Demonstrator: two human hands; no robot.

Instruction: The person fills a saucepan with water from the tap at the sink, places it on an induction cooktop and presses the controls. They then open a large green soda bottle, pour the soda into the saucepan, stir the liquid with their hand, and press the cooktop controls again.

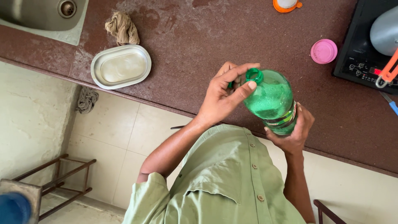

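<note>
I hold a green plastic bottle tilted over the front edge of the brown stone counter. Its mouth is open and points up and to the left. My right hand grips the bottle's lower body by the label band. My left hand is at the neck, with the thumb resting on the bottle's shoulder. The fingers of that hand pinch a small green piece, apparently the cap, just left of the mouth.
An oval steel dish and a bundled rag lie left on the counter beside a sink. A pink lid, an orange lid and a black cooktop with a grey pot sit right. A metal frame stands on the floor.
</note>
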